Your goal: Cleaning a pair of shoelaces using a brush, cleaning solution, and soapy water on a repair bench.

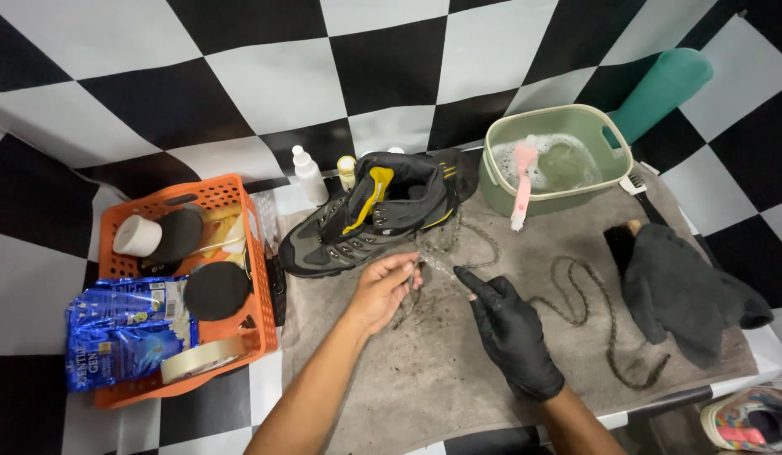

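Bootlace (pixel 437 261) between left hand (pixel 382 291) and gloved right hand (pixel 509 333), grip unclear.

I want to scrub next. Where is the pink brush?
In the head view, upper right: the pink brush leans over the front rim of the green soapy tub, right of the boot.

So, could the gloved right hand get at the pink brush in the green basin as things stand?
Probably yes. The right hand is pinching a shoelace, but the towel between it and the green basin is open, and the pink brush has its handle hanging over the near rim.
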